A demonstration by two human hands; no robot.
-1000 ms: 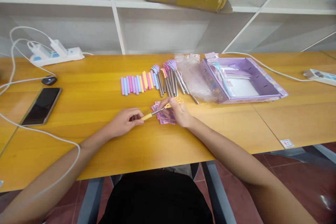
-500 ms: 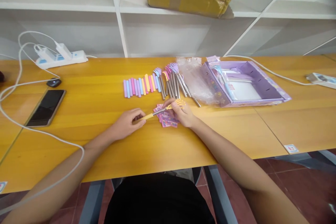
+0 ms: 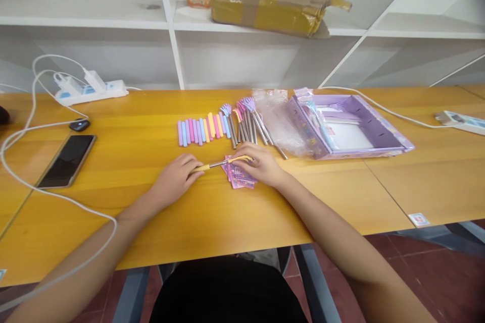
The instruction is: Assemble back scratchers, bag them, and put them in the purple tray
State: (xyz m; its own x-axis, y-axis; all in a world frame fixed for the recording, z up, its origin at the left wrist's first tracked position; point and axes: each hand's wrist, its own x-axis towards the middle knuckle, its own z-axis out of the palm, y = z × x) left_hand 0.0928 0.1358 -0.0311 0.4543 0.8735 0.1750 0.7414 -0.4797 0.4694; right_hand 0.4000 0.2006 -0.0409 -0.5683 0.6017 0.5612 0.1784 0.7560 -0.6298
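Observation:
Between my hands is a yellow back scratcher (image 3: 217, 164) with a metal rod. My left hand (image 3: 175, 176) is closed round its yellow handle, and my right hand (image 3: 261, 164) grips it by the yellow claw end, now seen edge-on. Beneath the rod and my right fingers lies a loose pile of pink and purple cards (image 3: 239, 177). Beyond my hands sits a row of pastel handle grips (image 3: 202, 130) in purple, blue, pink and yellow. To its right are several metal rods with claw heads (image 3: 248, 121), partly overlapping.
Clear plastic bags (image 3: 278, 121) lie beside a purple open box (image 3: 356, 151) holding a wrapped blue scratcher (image 3: 322, 123). At left are a phone (image 3: 67, 161), a mouse (image 3: 79, 124), a power strip (image 3: 93, 92) and a white cable. A taped carton (image 3: 269, 7) rests on the shelf.
The scratcher has turned about its length, so its claw shows edge-on instead of spread. Both hands keep hold of it, and my left hand sits slightly further left. The view has tilted up a little.

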